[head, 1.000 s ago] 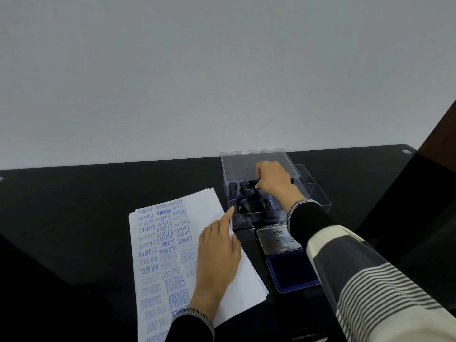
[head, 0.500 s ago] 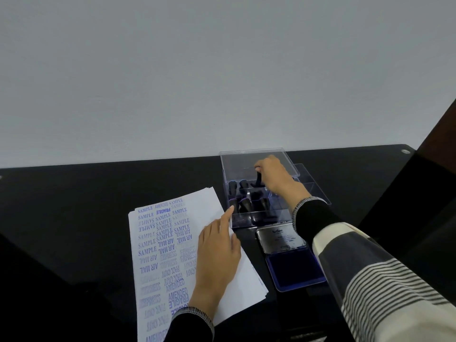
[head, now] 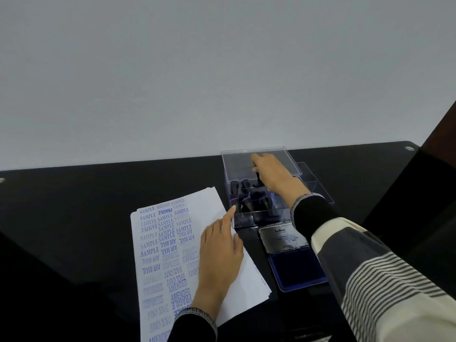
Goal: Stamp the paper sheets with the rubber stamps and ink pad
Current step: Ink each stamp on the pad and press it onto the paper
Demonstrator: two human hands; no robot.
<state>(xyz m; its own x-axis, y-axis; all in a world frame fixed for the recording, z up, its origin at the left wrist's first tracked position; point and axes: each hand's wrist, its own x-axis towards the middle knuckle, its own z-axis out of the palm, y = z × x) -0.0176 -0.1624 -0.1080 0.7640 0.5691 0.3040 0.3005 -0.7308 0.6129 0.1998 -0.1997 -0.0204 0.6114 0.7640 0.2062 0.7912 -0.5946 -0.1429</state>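
A stack of white paper sheets (head: 158, 245) lies on the black table, its top sheet covered with blue stamped words. My left hand (head: 219, 253) rests flat on the sheets' right part, index finger pointing at the clear plastic box (head: 243, 219). Several black rubber stamps (head: 246, 191) stand inside that box. My right hand (head: 274, 176) reaches over the box and grips a black stamp (head: 258, 181) lifted above the others. The open blue ink pad (head: 296, 270) sits just in front of the box, its silver lid (head: 282, 239) folded back.
The box's clear lid (head: 259, 160) stands propped at the back against a light wall. A second clear compartment (head: 313, 183) sits to the right of the box. A dark brown panel (head: 439, 134) rises at the far right. The table's (head: 86, 193) edges lie near on the left.
My right hand has risen out of the box with a black stamp in its fingers, moving up and slightly back. The left hand and sheets have stayed put.
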